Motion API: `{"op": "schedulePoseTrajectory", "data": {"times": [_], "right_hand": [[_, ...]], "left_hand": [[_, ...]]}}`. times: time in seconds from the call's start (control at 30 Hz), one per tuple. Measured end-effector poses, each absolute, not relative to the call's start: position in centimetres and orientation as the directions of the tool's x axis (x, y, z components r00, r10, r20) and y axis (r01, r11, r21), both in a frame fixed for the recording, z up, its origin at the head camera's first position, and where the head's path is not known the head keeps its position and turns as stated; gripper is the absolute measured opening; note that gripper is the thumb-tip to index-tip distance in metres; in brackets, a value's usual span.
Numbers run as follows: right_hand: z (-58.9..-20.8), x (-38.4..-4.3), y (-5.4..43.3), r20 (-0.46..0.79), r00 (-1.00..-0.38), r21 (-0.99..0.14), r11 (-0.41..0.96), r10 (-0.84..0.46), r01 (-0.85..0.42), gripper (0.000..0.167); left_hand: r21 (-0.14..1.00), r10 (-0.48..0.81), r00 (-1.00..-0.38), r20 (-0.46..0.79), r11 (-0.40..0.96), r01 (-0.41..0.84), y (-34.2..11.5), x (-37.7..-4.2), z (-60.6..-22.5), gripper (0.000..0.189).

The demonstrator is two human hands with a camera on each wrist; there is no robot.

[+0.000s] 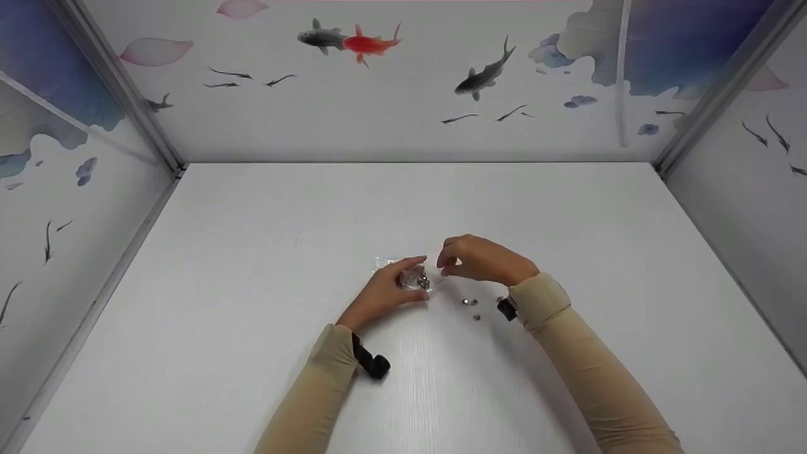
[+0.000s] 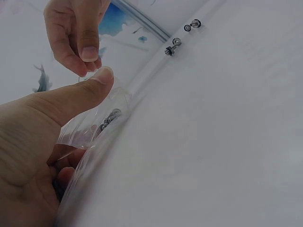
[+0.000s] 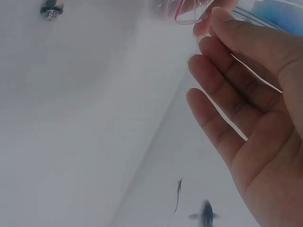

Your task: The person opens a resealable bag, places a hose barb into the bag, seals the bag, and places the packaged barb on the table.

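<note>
My left hand point(image 1: 383, 291) grips a clear plastic bag point(image 2: 124, 97), its thumb on one side and fingers curled behind. Inside the bag sits a small cluster of shiny metal hardware pieces point(image 1: 423, 280). At the bag's right edge my right hand point(image 1: 485, 258) pinches the thin plastic between thumb and index finger; its other fingers bend loosely in the right wrist view. A red line shows along the bag in that view. Loose metal pieces with dark rings point(image 2: 173, 46) lie on the table, just below the right hand in the head view.
The white table point(image 1: 284, 208) is bounded by a back panel point(image 1: 403, 120) and side panels printed with fish. Another loose piece point(image 1: 476, 318) lies nearer the front. Black wrist cameras point(image 1: 377, 367) are strapped over both beige sleeves point(image 1: 580, 353).
</note>
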State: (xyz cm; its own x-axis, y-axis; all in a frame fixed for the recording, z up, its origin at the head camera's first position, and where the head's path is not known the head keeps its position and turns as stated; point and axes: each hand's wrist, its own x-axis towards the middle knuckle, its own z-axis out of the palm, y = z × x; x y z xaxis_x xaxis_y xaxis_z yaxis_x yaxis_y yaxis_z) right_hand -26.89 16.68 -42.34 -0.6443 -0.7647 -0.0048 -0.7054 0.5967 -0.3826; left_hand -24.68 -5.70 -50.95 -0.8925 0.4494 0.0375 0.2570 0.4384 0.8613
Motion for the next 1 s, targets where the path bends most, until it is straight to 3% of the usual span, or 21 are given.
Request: {"op": "schedulePoseTrajectory", "data": {"times": [0.47, 1.0], "right_hand": [[-42.1, -26.0, 18.5, -0.158, -0.701, -0.400, 0.694, -0.695, -0.598, 0.014], [-43.3, -25.3, 19.9, -0.265, -0.705, -0.459, 0.729, -0.658, -0.507, 0.007]], "left_hand": [[0.869, 0.456, -0.889, 0.040, 0.423, 0.256, -5.8, -24.7, -51.0, 0.070], [0.864, 0.445, -0.895, 0.022, 0.443, 0.241, -5.8, -24.6, -51.0, 0.071]]}}
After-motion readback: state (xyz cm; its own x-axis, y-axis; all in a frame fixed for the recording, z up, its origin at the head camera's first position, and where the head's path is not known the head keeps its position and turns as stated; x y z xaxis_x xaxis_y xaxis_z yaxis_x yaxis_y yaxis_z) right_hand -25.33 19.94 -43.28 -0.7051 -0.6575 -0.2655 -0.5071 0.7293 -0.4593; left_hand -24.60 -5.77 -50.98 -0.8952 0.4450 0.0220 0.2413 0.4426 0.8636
